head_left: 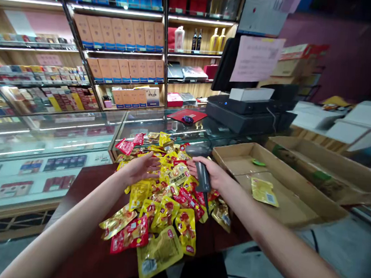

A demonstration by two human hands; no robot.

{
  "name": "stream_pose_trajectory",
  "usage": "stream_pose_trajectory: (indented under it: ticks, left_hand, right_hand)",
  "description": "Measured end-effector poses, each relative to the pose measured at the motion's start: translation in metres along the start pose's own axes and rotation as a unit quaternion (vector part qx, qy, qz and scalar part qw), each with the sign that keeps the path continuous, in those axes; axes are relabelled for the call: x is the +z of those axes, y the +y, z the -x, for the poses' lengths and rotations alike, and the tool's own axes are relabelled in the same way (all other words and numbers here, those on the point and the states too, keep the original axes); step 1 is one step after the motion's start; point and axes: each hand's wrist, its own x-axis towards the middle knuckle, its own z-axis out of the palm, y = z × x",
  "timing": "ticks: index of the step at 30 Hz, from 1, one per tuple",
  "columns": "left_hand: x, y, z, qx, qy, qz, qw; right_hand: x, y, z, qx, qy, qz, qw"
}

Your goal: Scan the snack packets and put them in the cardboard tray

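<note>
My left hand (pixel 140 168) hangs open, fingers spread, just over the far left of a heap of yellow and red foil snack packets (pixel 164 201). I cannot tell whether it touches them. My right hand (pixel 214 173) is shut on a dark grey handheld barcode scanner (pixel 203 177), whose nose points down at the heap's right side. The heap lies on a dark red wooden counter (pixel 84 195). To the right, a single yellow packet (pixel 264 192) rests in a shallow cardboard tray (pixel 251 161).
A glass display case (pixel 53 137) runs along the left and back. Behind it, shelves hold boxes and bottles. A black register terminal (pixel 248 114) stands at the back right. A second cardboard tray (pixel 321 171) lies further right.
</note>
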Motion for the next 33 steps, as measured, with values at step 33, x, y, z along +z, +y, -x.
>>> stream_pose_trajectory:
  ticks: [33]
  left_hand:
    - [0.032, -0.068, -0.043, 0.182, 0.049, -0.071, 0.979]
  right_hand:
    - [0.023, 0.04, 0.026, -0.206, -0.017, 0.069, 0.976]
